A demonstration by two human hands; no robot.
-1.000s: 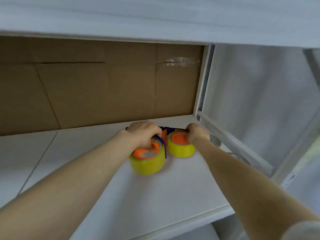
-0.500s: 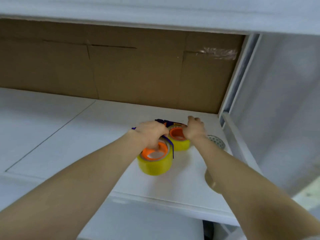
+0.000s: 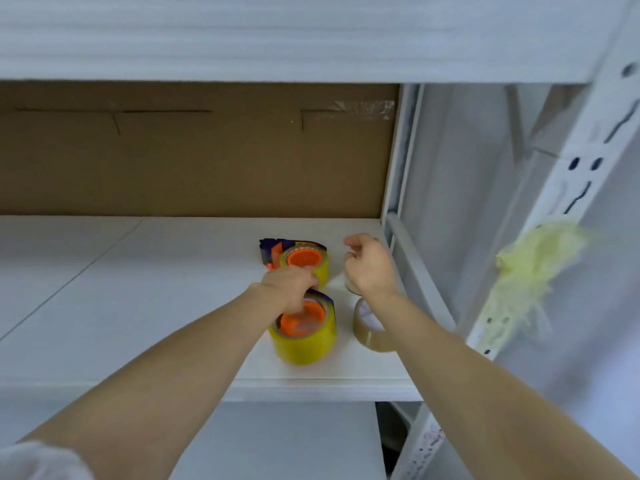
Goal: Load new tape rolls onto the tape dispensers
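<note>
Your right hand [image 3: 370,271] has come off the far dispenser [image 3: 301,259] and hovers just beside it, fingers loosely curled; whether that grip pinches anything cannot be told. Your left hand [image 3: 289,294] grips the near dispenser [image 3: 298,322] from above, with its yellow tape roll [image 3: 304,351] standing near the front of the shelf [image 3: 156,289]. A brownish spare roll [image 3: 367,332] lies just to its right, under your forearm. Hold the dispenser steady, seat the roll fully on its hub, then lead the tape end toward the blade. No label or writing is legible.
</note>
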